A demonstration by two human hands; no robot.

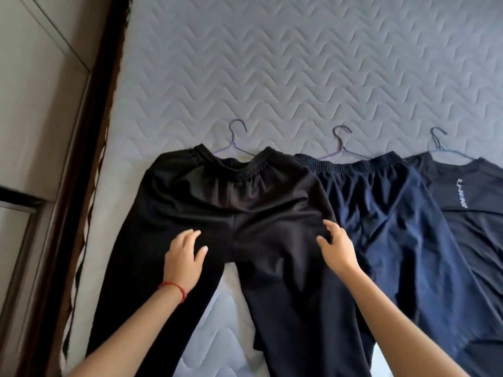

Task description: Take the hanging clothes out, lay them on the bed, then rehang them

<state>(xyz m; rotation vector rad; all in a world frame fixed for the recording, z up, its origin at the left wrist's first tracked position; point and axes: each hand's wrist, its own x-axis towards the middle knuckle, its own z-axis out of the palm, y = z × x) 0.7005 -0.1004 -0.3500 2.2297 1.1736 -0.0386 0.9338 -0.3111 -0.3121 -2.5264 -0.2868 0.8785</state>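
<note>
Plainly the laying-out step is in hand: three garments lie side by side on the quilted bed (pixel 272 63), each on its hanger, and both hands are down on the nearest one. The black trousers (pixel 231 200) lie directly beneath the hands, waistband away from the person and legs running back past the wrists. The left hand (pixel 183 257), with a red string bracelet (pixel 174 291) at its wrist, rests on the left leg with fingers spread and only lightly bent, gripping nothing. The right hand (pixel 336 244) sits at the trousers' right edge, fingers splayed and slightly crooked — whether the tips press the cloth or hover just over it is hard to tell from this angle, but it holds nothing.

Just right of the right hand lie the navy trousers (pixel 394 213), and beyond those the dark T-shirt (pixel 468 200) with white lettering. Ahead of the hands, past the black waistband, a purple hanger (pixel 234 142) pokes out, hook bare on the bed.

Laying out looks about finished — smoothing is what remains. Rehanging comes next, I judge, and that calls for reaching forward to that hook, closing fingers round it and lifting so the trousers stay on.
</note>
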